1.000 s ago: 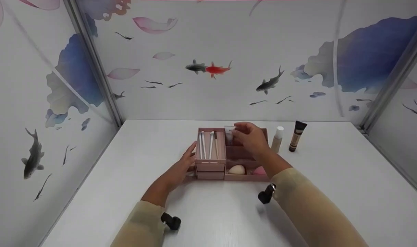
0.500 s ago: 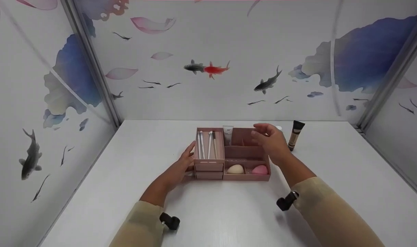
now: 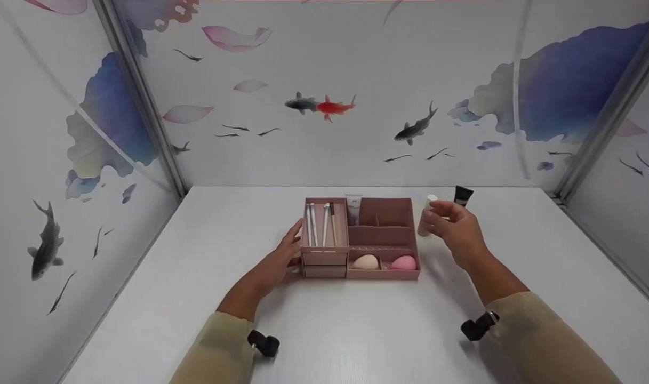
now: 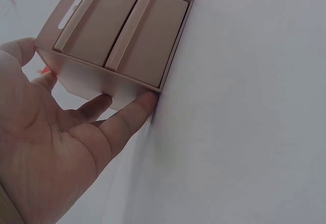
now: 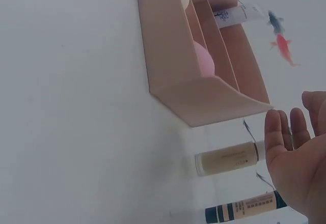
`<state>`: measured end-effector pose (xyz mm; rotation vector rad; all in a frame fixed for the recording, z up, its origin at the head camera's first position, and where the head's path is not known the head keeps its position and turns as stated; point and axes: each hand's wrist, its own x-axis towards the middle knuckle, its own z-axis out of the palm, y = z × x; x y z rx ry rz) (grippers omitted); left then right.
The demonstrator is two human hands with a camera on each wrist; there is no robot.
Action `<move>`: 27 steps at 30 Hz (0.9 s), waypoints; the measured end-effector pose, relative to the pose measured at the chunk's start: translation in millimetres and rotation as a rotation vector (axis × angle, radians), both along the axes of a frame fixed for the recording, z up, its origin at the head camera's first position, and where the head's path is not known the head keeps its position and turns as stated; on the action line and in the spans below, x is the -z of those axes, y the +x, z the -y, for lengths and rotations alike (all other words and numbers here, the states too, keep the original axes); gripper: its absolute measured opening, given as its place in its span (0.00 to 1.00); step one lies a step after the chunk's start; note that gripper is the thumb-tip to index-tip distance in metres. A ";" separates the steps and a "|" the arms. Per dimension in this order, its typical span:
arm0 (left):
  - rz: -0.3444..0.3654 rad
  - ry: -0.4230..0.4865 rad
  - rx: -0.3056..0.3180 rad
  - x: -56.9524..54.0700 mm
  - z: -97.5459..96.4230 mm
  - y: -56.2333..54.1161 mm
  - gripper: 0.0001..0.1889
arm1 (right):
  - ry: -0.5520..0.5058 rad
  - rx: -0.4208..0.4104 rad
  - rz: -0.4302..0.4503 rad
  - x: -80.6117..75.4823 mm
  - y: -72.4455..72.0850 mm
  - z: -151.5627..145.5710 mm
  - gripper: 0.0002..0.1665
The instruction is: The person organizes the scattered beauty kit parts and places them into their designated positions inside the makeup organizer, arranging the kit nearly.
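Note:
My left hand (image 3: pixel 273 264) rests its fingers against the left side of a pink desktop organizer (image 3: pixel 384 236). The left wrist view shows the fingertips on the organizer's side wall, beside its two drawers (image 4: pixel 104 23). Right of the organizer, my right hand (image 3: pixel 458 232) is at a foundation bottle (image 3: pixel 424 223) with a white cap, its fingers loosely bent and overlapping the bottle's upper part. In the right wrist view the bottle's beige body (image 5: pixel 229 159) stands upright on the table, and the fingers partly cover the cap. A black-capped concealer tube (image 3: pixel 463 194) stands behind the right hand.
In the organizer are several slim brushes (image 3: pixel 325 226) in the top left tray, a white tube (image 3: pixel 353 207) in a rear slot, and a cream sponge (image 3: pixel 366 262) and pink sponge (image 3: pixel 403 263) in front. A printed panel (image 3: pixel 324 154) bounds the white table's back.
My right hand has moved right, from the white tube in the organizer's rear slot over to the foundation bottle. The white tube stays in the slot. My left hand keeps its place.

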<state>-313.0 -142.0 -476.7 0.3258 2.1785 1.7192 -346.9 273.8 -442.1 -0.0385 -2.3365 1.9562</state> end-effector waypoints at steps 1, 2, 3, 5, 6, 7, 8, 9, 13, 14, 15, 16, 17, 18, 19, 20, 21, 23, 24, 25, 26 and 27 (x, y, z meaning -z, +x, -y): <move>0.004 0.001 -0.004 0.2 0.0 -0.3 0.30 | -0.005 0.000 0.002 0.8 -0.1 -2.1 0.30; 0.005 0.000 -0.005 0.6 -0.1 -0.3 0.30 | -0.007 0.000 0.000 1.8 -0.4 -4.5 0.31; 0.008 0.002 -0.004 1.2 -0.3 -0.6 0.30 | -0.003 0.004 0.002 2.6 -0.3 -7.3 0.32; 0.011 0.000 0.002 2.3 -1.2 -0.9 0.29 | 0.011 0.023 0.005 3.4 0.5 -12.9 0.32; 0.010 -0.002 0.004 2.8 -1.6 -1.0 0.30 | 0.022 0.034 0.005 3.8 0.8 -16.1 0.32; 0.009 -0.003 0.005 3.0 -2.1 -1.0 0.30 | 0.034 0.048 0.006 4.0 1.2 -19.1 0.31; 0.012 0.000 0.004 3.0 -2.4 -0.7 0.30 | 0.044 0.061 0.006 4.1 1.4 -22.1 0.31; 0.013 0.005 0.004 2.8 -2.7 -0.5 0.30 | 0.052 0.075 0.008 4.2 1.6 -25.1 0.29; 0.016 0.008 -0.001 1.6 -2.3 -0.1 0.30 | 0.040 0.116 0.010 6.4 -0.9 -36.7 0.25; 0.017 0.004 -0.003 1.5 -2.1 -0.2 0.29 | 0.029 0.123 0.011 6.9 -1.7 -39.4 0.25; 0.019 0.002 -0.004 1.4 -1.9 -0.4 0.29 | 0.021 0.131 0.011 7.7 -2.9 -41.9 0.25; 0.020 -0.003 -0.006 1.4 -1.7 -0.7 0.29 | 0.013 0.140 0.012 8.3 -4.0 -44.1 0.26; 0.020 -0.006 -0.008 1.4 -1.5 -1.0 0.29 | 0.008 0.151 0.014 8.8 -5.3 -46.2 0.27; 0.021 -0.005 -0.009 1.4 -1.4 -1.2 0.29 | 0.003 0.160 0.016 9.3 -6.5 -48.2 0.28; 0.021 -0.004 -0.010 1.3 -1.3 -1.3 0.29 | 0.002 0.169 0.019 9.8 -7.6 -50.0 0.29; 0.020 -0.004 -0.011 1.2 -1.2 -1.4 0.29 | -0.001 0.177 0.025 9.8 -8.5 -51.6 0.29; 0.018 -0.005 -0.011 1.2 -1.0 -1.2 0.29 | -0.006 0.185 0.029 10.3 -9.7 -53.1 0.30; 0.012 -0.008 -0.011 1.2 -0.4 -0.8 0.29 | -0.027 0.195 0.039 10.1 -11.6 -56.0 0.29; 0.008 -0.012 -0.011 1.2 -0.2 -0.6 0.29 | -0.042 0.197 0.043 9.9 -12.5 -57.3 0.29; 0.005 -0.016 -0.010 1.2 0.1 -0.4 0.29 | -0.053 0.200 0.048 9.4 -13.3 -58.3 0.29; 0.005 -0.022 -0.011 1.2 0.3 -0.5 0.29 | -0.069 0.203 0.052 8.6 -14.2 -59.2 0.29; 0.004 -0.028 -0.012 1.1 0.5 -0.6 0.29 | -0.084 0.206 0.055 7.7 -15.0 -59.8 0.29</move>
